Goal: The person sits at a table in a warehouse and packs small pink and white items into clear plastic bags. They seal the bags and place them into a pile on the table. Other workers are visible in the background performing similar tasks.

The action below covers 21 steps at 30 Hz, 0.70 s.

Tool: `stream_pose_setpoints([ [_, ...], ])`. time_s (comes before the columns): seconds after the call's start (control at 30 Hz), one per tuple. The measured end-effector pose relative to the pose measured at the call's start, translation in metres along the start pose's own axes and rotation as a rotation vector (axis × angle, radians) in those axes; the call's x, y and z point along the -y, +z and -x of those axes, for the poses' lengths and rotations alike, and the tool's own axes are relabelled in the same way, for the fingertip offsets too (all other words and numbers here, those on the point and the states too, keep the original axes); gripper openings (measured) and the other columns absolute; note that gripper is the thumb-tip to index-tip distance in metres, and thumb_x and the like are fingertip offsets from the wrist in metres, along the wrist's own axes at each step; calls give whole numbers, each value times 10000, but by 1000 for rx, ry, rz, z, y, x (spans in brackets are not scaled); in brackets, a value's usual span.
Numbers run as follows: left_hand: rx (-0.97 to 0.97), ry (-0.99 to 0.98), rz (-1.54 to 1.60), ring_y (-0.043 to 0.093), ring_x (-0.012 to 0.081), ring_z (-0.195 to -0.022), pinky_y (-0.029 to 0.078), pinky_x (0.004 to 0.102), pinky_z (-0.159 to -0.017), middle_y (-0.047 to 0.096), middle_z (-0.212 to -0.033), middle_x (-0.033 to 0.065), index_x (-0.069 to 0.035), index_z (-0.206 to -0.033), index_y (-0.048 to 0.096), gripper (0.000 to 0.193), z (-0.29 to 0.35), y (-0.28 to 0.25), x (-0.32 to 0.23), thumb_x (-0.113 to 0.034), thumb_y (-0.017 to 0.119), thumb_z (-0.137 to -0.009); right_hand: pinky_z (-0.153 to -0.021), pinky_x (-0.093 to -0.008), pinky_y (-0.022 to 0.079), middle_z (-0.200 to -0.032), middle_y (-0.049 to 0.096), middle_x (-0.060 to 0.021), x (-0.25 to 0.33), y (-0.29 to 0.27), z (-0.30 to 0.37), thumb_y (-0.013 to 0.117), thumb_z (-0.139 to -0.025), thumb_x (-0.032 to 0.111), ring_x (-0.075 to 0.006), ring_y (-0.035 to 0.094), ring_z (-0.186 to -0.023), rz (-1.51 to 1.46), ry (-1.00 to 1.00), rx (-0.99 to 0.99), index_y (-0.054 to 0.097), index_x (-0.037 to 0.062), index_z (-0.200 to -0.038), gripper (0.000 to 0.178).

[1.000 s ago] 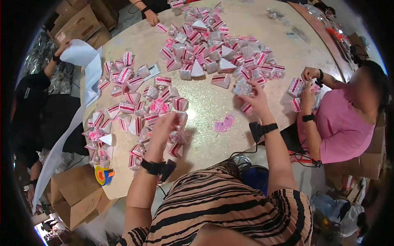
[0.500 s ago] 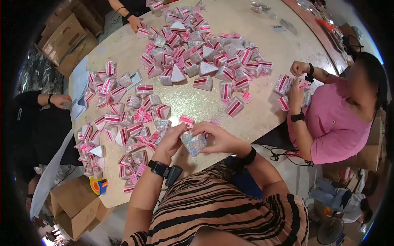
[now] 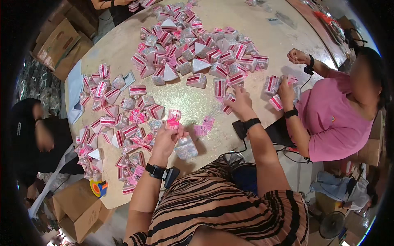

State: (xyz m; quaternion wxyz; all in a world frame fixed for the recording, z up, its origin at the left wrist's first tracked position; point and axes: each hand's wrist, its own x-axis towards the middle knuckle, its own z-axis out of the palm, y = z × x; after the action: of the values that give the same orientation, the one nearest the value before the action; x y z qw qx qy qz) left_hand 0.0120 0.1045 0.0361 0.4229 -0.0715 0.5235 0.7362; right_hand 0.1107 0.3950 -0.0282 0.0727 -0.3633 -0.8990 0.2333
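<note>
Pack (image 3: pixel 186 148) sits just below centre frame, hanging from the left hand (image 3: pixel 167 141). Left grip is closed on its gathered top; a pink striped strip (image 3: pixel 173 116) stands up just above the fingers. Pack body is clear of the hand, silvery, pastel-flecked.

Right hand (image 3: pixel 241 103) is right of centre, over a pink-and-white wedge (image 3: pixel 228 107). Fingers bend over it; can't tell if that grip is clamped or only touching.

Pink tags (image 3: pixel 204 126) lie flat on the counter (image 3: pixel 193 100) between the two hands, loose.

Progress, my read: partway. One pack in hand, and plenty out on the counter: a big heap (image 3: pixel 169 73) at upper centre, a smaller group (image 3: pixel 130 130) at left. Many have pink bits among them. Can't tell from here which are finished, so no count of done vs left.

Further out: co-worker in pink (image 3: pixel 340 119) at right, one hand by a few wedges, the other raised. Another in black (image 3: pixel 28 135) at far left. Tape roll (image 3: pixel 97 188) on the counter edge, lower left, open carton (image 3: pixel 78 203) beside it, below the counter.
</note>
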Motion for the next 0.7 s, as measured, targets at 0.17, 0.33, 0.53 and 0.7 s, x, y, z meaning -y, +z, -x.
stream_pose_setpoints([
  [0.17, 124, -132, 283, 476, 210, -652, 441, 366, -663, 525, -817, 106, 56, -1001, 473, 337, -15, -26, 14, 69, 421, -668, -793, -397, 477, -938, 620, -174, -29, 14, -31, 746, -611, 216, -323, 599, -881, -92, -23, 196, 615, 36, -973, 425],
  [0.33, 85, -310, 415, 439, 219, -630, 391, 341, -656, 509, -715, 100, -9, -840, 476, 148, -9, -8, 10, -5, 470, -693, -746, -389, 486, -902, 639, -150, -31, 0, -45, 652, -616, 103, -296, 619, -835, -386, 62, 224, 613, 40, -969, 361],
  [0.53, 96, -296, 458, 438, 217, -616, 389, 351, -631, 510, -717, 107, -23, -820, 480, 108, -11, -18, 19, -60, 484, -718, -890, -398, 441, -1098, 549, -162, 20, -1, 6, 643, -598, 81, -322, 534, -1048, 385, -448, 269, 520, 115, -1187, 603],
  [0.7, 87, -332, 432, 418, 156, -586, 389, 305, -591, 484, -672, 63, 6, -939, 540, 213, 3, -20, 5, -85, 469, -760, -915, -391, 429, -1113, 554, -169, 8, 7, 6, 638, -620, 70, -334, 542, -1042, 213, -428, 273, 509, 73, -1204, 598],
])
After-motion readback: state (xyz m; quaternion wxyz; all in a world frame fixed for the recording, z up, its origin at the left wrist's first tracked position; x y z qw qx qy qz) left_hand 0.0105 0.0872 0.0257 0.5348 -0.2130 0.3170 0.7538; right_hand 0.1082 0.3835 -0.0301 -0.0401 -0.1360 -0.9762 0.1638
